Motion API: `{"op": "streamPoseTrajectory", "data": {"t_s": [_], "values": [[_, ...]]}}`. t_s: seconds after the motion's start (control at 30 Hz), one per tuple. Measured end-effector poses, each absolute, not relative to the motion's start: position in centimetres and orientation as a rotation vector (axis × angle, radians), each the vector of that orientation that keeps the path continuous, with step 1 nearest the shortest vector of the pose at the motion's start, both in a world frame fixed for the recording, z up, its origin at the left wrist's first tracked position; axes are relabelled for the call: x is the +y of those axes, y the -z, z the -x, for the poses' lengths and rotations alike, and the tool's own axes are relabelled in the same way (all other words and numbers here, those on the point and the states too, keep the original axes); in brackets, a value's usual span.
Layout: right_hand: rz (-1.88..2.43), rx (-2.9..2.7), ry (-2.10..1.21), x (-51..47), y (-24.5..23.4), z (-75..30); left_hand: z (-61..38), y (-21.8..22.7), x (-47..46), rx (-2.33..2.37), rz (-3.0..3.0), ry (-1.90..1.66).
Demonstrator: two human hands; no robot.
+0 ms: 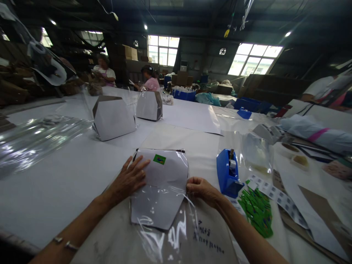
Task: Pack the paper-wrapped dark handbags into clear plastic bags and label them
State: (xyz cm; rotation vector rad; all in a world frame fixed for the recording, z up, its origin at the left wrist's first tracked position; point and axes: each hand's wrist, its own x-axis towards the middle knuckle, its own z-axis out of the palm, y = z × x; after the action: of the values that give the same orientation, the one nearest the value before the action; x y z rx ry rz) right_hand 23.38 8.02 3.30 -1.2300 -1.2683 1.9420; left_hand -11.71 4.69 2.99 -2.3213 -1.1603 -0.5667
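In front of me lies a flat white cardboard piece inside a clear plastic bag, whose loose end spreads toward me. A small green label shows near the top of the card. My left hand rests on the card's left side, fingers spread and pressing lightly. At the right edge, my right hand pinches the bag's film between thumb and fingers. Just right of that hand stands a blue tape dispenser, with a heap of green labels beside it.
Two bagged white card pieces stand upright farther back. A stack of clear bags lies at the left. Sticker strips and tape rolls are on the right. Co-workers sit across the table.
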Motion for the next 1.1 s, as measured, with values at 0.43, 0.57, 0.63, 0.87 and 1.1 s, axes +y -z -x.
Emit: {"op": "streamPoseTrajectory", "data": {"t_s": [0.43,0.57,0.63,0.87,1.1], "values": [[1.449,-1.257,-1.868,1.2,-3.2,-20.2,5.5,-0.4,-1.6,-1.664,2.346,0.846],[1.482,-1.190,-1.689,-1.5,-1.5,-19.7,5.1,0.2,-2.4,-1.700,2.388,0.910],[1.477,-1.136,-1.591,-2.5,-0.7,-19.8,4.9,0.4,-2.5,-1.710,2.396,0.907],[1.415,-1.142,-1.388,-3.6,-1.6,-21.0,4.7,0.8,-2.6,-1.768,2.403,0.928],[1.365,-0.805,-1.864,-2.4,-2.2,-20.7,4.8,1.1,-2.5,-1.788,2.406,0.974]]}}
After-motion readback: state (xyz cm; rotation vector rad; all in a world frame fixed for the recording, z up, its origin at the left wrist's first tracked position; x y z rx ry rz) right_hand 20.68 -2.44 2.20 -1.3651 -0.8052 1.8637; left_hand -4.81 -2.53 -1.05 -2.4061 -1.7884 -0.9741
